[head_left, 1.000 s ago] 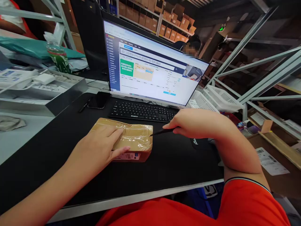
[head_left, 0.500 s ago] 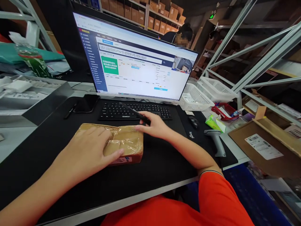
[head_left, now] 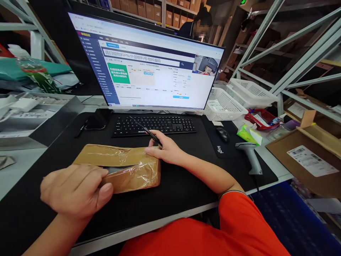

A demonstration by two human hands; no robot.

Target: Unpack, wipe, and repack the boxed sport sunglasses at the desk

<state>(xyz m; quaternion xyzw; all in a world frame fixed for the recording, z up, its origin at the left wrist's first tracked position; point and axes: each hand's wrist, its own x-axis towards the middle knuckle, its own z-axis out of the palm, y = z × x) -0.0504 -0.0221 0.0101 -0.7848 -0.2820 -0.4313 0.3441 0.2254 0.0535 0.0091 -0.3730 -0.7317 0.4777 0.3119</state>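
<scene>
A small brown cardboard box wrapped in clear tape lies on the black desk mat, its top parted along a slit. My left hand is closed around the near flap at the left, with thumb and fingers pinching the edge. Through the gap a little of the dark inside shows, but the contents cannot be made out. In my right hand is a slim black knife with a dotted handle, pointing away over the keyboard. The thumb of that hand rests on the box's far right corner.
Behind the box are a keyboard and a large monitor. A mouse, a barcode scanner and white baskets stand at the right. A phone and a grey tray lie left. Beyond the monitor is another person.
My left hand has gone from lying spread on the box top to gripping its near flap, pulling it toward me. The slit has opened. My right hand has shifted slightly left with the knife.
</scene>
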